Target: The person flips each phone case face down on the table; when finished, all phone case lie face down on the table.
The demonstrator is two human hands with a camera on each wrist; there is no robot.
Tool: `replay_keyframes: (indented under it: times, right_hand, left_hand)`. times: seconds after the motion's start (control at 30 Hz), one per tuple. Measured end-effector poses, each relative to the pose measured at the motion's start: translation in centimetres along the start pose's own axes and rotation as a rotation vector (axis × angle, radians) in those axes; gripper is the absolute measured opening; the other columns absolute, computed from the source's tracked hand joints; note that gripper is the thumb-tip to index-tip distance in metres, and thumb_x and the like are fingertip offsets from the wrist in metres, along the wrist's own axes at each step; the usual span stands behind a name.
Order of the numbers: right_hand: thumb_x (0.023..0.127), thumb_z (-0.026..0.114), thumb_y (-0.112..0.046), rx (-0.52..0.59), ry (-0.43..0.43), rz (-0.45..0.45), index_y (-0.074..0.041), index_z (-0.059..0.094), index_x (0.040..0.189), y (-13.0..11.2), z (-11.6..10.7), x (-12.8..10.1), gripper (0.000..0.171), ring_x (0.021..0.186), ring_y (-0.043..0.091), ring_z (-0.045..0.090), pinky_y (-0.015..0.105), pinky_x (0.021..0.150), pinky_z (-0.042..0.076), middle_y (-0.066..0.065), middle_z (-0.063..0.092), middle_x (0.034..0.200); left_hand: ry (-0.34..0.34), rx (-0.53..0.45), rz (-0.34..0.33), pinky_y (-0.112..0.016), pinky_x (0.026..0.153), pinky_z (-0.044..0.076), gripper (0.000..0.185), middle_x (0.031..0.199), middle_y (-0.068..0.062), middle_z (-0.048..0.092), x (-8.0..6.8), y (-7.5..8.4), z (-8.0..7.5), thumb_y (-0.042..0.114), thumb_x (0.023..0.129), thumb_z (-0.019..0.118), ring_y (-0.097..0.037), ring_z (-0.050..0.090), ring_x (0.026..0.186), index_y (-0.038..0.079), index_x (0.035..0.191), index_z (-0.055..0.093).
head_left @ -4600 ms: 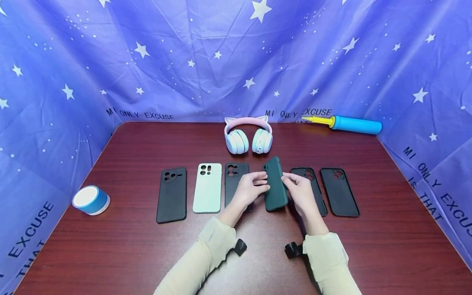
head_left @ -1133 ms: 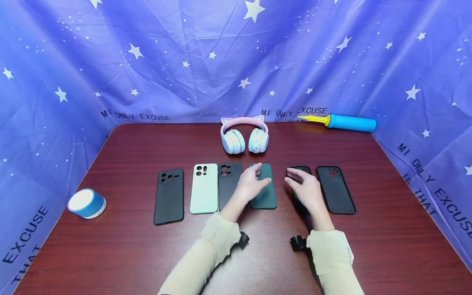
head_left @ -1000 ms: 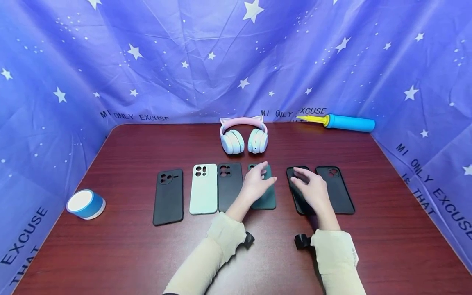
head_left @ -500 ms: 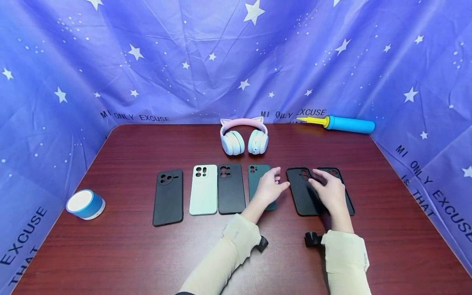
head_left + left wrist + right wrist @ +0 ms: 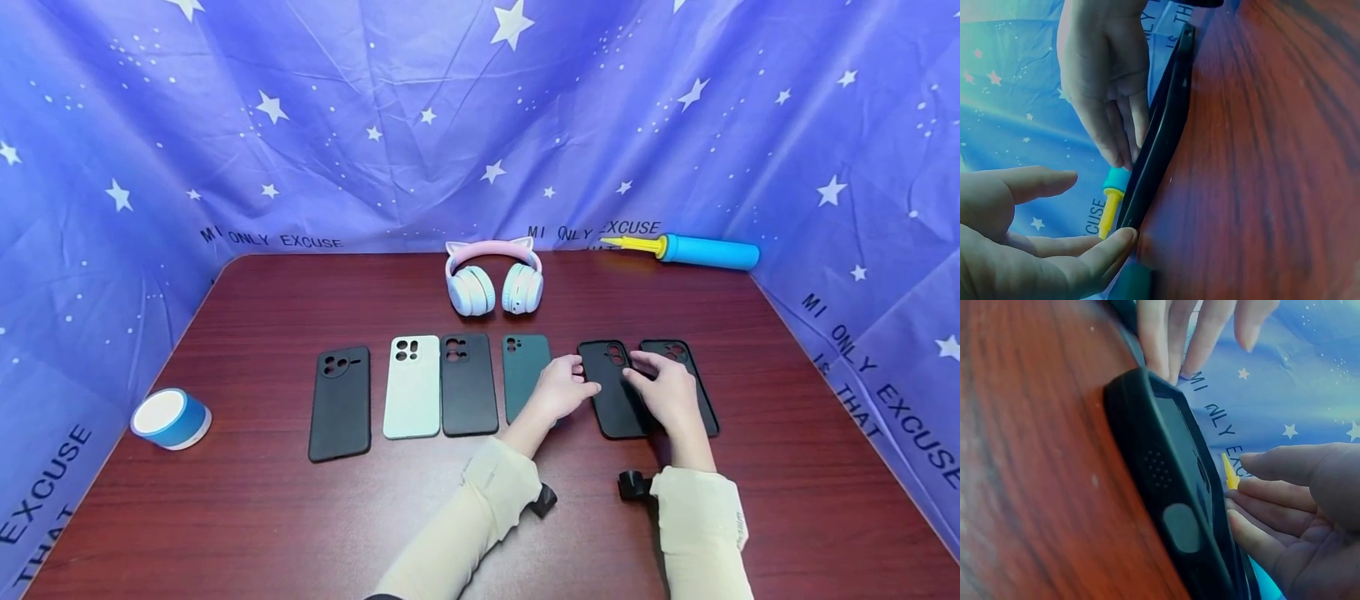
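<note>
The black phone case, right of frame centre, had been slid off its neighbour and was touched at each edge by the left hand and right hand, fingers straight, nothing gripped; the green case lay released on the tabletop.

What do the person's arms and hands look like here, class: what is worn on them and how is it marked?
Both hands, the left hand and the right hand, are bare, with no rings or gloves in view. Each arm wears a long cream sleeve with a ribbed cuff. A small black mount juts from under each wrist. The right sleeve bears a faint line of small print, too small to read.
</note>
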State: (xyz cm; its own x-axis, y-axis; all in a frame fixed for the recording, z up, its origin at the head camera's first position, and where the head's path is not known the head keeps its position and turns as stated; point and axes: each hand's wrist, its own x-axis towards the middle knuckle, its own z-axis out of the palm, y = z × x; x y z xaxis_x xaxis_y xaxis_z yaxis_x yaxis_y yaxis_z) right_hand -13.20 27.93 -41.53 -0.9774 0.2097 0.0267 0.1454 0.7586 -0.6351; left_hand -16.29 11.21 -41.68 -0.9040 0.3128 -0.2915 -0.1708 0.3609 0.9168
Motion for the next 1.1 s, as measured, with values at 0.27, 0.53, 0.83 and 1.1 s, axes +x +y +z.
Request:
replay_keyframes:
  times: [0.27,0.53,0.83,1.1]
  right_hand:
    - [0.094,0.060,-0.017,0.009,0.008,0.011,0.003,0.057,0.131,0.1,0.2,0.1,0.042,0.128,0.044,0.046,0.062,0.108,0.029,0.025,0.063,0.123]
    - [0.096,0.059,-0.019,0.031,-0.018,0.060,0.001,0.055,0.134,-0.1,0.1,0.2,0.044,0.133,0.044,0.041,0.063,0.112,0.021,0.024,0.061,0.127]
    - [0.096,0.057,-0.020,0.051,-0.035,0.070,0.000,0.054,0.135,-0.3,0.1,0.1,0.044,0.131,0.042,0.046,0.059,0.107,0.034,0.023,0.061,0.127]
    - [0.096,0.058,-0.019,0.044,-0.010,0.038,-0.001,0.056,0.134,-0.6,0.2,0.0,0.042,0.126,0.041,0.051,0.057,0.104,0.038,0.022,0.062,0.126]
  left_hand:
    - [0.022,-0.043,0.031,-0.031,0.093,0.055,0.053,0.131,-0.012,0.057,0.2,-0.5,0.5,0.006,0.087,0.068,-0.024,0.062,0.117,0.000,0.137,0.052]
    - [0.057,-0.117,0.039,-0.028,0.087,0.056,0.048,0.129,-0.010,0.055,0.3,-0.8,0.9,0.001,0.087,0.067,-0.024,0.063,0.115,0.002,0.134,0.056]
    - [0.070,-0.244,0.003,-0.026,0.087,0.057,0.051,0.118,-0.015,0.067,0.8,-1.2,1.0,-0.002,0.085,0.069,-0.021,0.068,0.105,-0.002,0.133,0.055]
    - [0.081,-0.281,0.035,-0.024,0.083,0.057,0.051,0.112,-0.013,0.069,0.9,-1.3,1.0,-0.002,0.083,0.071,-0.018,0.068,0.100,-0.001,0.132,0.057]
